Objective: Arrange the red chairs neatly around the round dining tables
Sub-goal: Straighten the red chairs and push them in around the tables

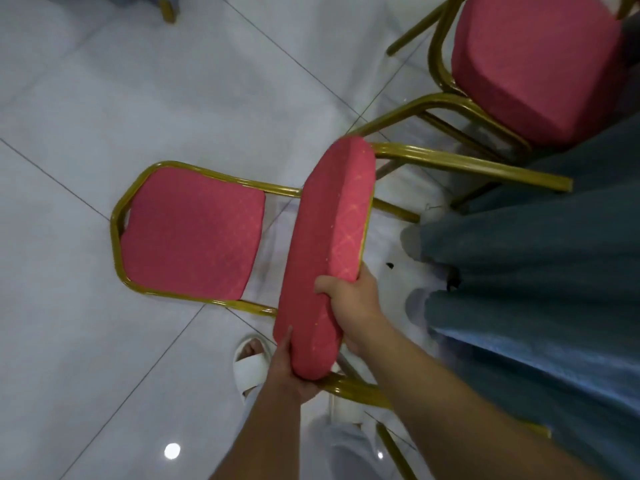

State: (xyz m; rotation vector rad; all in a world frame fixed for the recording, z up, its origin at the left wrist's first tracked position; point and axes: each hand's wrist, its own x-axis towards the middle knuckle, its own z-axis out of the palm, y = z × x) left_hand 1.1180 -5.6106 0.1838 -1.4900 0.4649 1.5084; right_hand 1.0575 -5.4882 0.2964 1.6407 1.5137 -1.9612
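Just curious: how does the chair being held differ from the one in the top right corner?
The held chair is tipped, seat on edge; the corner chair stands with its seat facing up. The left hand and right hand grip the held chair's seat; nobody touches the corner chair. Both have red cushions and gold frames.

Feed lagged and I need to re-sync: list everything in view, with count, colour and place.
held chair: one, red padding, gold frame, centre, tipped over
second chair: one, red seat, gold frame, upper right, beside the tablecloth
tablecloth: one, blue-grey, hanging at right
chair leg: one, gold, top left edge, rest cut off
floor: white glossy tiles, throughout
slipper: one, white, on a foot, lower centre
left hand: one, grips the held chair's cushion at its near end
right hand: one, grips the same cushion's right edge
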